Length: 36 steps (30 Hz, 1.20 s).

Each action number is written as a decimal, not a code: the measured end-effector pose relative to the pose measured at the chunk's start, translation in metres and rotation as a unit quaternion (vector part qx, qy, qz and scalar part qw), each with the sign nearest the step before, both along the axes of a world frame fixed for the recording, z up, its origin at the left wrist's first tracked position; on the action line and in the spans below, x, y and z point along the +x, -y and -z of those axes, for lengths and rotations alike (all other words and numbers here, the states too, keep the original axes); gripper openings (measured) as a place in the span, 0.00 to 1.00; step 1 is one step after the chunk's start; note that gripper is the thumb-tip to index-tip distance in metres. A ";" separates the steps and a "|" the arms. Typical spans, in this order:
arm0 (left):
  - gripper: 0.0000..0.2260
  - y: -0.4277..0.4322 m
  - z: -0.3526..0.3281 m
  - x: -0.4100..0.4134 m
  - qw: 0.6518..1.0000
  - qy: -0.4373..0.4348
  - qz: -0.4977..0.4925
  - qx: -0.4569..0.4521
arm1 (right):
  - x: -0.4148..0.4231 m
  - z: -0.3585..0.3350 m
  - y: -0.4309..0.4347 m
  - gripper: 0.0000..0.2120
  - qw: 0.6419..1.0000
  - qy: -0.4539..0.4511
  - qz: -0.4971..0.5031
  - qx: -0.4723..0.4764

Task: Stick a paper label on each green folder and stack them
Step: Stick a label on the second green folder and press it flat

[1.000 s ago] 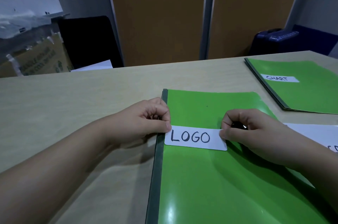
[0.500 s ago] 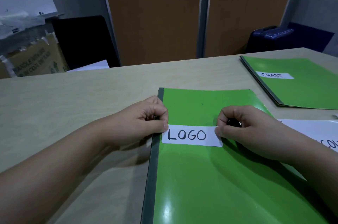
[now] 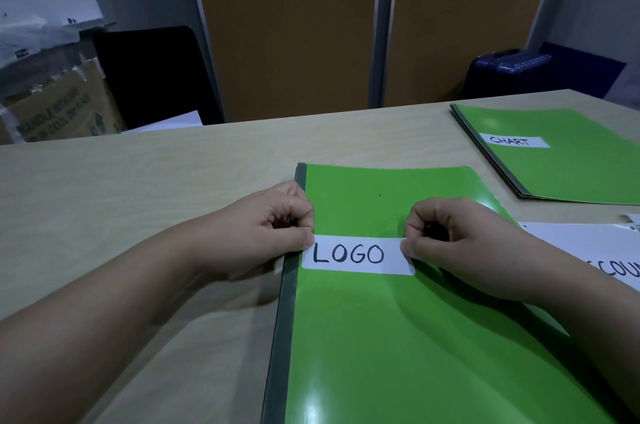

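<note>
Both hands pinched the white paper label reading LOGO [image 3: 356, 254] over the glossy green folder [image 3: 398, 337] on the pale wooden desk [image 3: 138, 188]: left hand [image 3: 273, 233] and right hand [image 3: 460, 247] each clenched on an end. Labelling seemed underway; next, press it flat.

near green folder [image 3: 398, 337] — flat, "LOGO" label [image 3: 356, 254] on it; far folder [image 3: 568, 167] — "CHART" label [image 3: 514, 141]

Light wood-grain table [image 3: 145, 181] fills the foreground. Behind its far edge: black chair back [image 3: 152, 73] at left, w/ a white sheet [image 3: 169, 121] just below it. Far left, cardboard box [image 3: 62, 112] w/ printed text, clear plastic wrap [image 3: 31, 39] on top. Brown panels [image 3: 287, 25] across the back wall. Dark blue suitcase [image 3: 505, 72] at right, beyond the table.
</note>
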<state>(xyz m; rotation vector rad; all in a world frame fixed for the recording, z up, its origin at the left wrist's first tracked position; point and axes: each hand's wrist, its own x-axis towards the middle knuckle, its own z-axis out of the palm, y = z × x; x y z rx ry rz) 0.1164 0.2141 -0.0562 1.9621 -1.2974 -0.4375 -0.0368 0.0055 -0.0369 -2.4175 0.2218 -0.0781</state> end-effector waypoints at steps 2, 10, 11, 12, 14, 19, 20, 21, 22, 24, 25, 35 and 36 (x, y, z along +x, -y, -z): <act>0.10 0.000 0.000 -0.001 1.000 -0.009 -0.002 -0.003 | -0.001 -0.001 0.000 0.08 1.000 -0.002 -0.001 0.001; 0.09 0.001 -0.001 0.000 1.000 0.004 0.000 0.008 | -0.001 -0.001 0.000 0.08 1.000 -0.004 -0.003 0.004; 0.09 0.001 -0.001 0.000 1.000 0.005 0.000 0.008 | -0.001 -0.001 0.000 0.08 1.000 -0.003 -0.003 0.004; 0.09 0.002 -0.001 0.000 1.000 0.006 -0.001 0.009 | 0.000 -0.001 0.001 0.08 1.000 -0.002 -0.003 0.002; 0.10 0.001 -0.001 0.000 1.000 0.007 -0.002 0.009 | 0.000 0.000 0.001 0.08 1.000 0.000 -0.003 0.001; 0.08 0.002 -0.001 0.000 1.000 0.002 -0.001 0.011 | 0.000 0.001 0.001 0.08 1.000 0.005 -0.003 -0.007; 0.08 0.002 0.000 0.000 1.000 0.001 -0.003 0.012 | 0.000 0.001 0.001 0.08 1.000 0.006 -0.002 -0.011; 0.07 0.002 0.000 0.001 1.000 0.000 -0.005 0.012 | 0.000 0.001 0.001 0.07 1.000 0.007 -0.001 -0.014; 0.07 0.002 0.000 0.001 1.000 0.002 -0.005 0.013 | 0.000 0.002 0.001 0.07 1.000 0.008 -0.001 -0.018; 0.07 0.001 0.000 0.001 1.000 0.008 -0.004 0.013 | 0.001 0.002 0.001 0.07 1.000 0.011 0.001 -0.025; 0.07 0.001 0.000 0.001 1.000 0.010 -0.002 0.013 | 0.001 0.002 0.001 0.07 1.000 0.012 0.001 -0.027; 0.08 0.001 0.000 0.001 1.000 0.018 -0.005 0.003 | 0.001 0.002 0.000 0.07 0.999 0.014 -0.001 -0.033; 0.08 0.001 0.000 0.000 1.000 0.012 -0.007 0.001 | 0.001 0.002 0.000 0.07 0.999 0.016 0.000 -0.034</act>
